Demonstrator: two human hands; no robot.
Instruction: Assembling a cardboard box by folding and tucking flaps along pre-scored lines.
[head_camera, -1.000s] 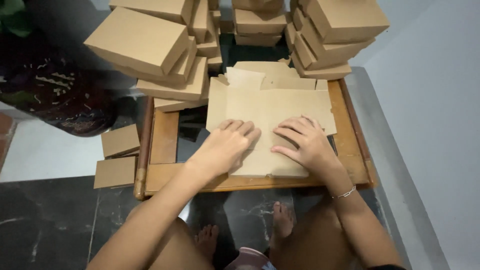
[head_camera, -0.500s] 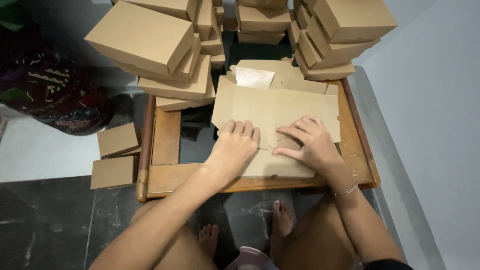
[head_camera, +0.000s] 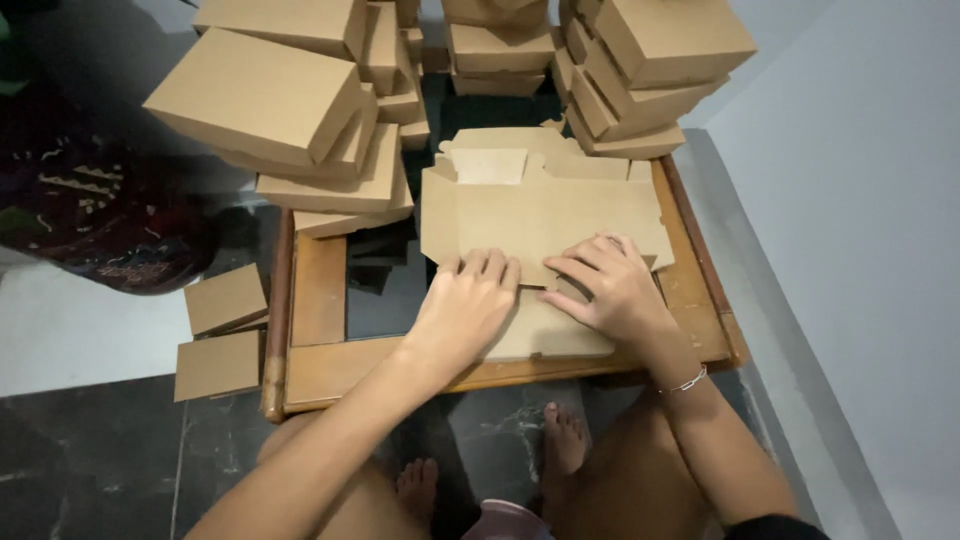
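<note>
A flat, die-cut brown cardboard box blank (head_camera: 540, 215) lies on a low wooden table (head_camera: 320, 300), on top of other flat blanks. Its near part is bent along a crease. My left hand (head_camera: 465, 310) presses palm-down on the near flap, fingers resting at the fold line. My right hand (head_camera: 610, 285) sits beside it on the right, fingertips pinching and pushing the folded edge of the same blank. A thin bracelet circles my right wrist.
Stacks of folded brown boxes stand at the back left (head_camera: 270, 95), back middle (head_camera: 495, 45) and back right (head_camera: 650, 65). Small cardboard pieces (head_camera: 225, 330) lie on the floor left of the table. A grey wall (head_camera: 860, 250) runs along the right. My bare feet show below the table.
The blank's far part has been pushed away along the crease and my fingers have slid forward to the fold line. The view has shifted slightly.
</note>
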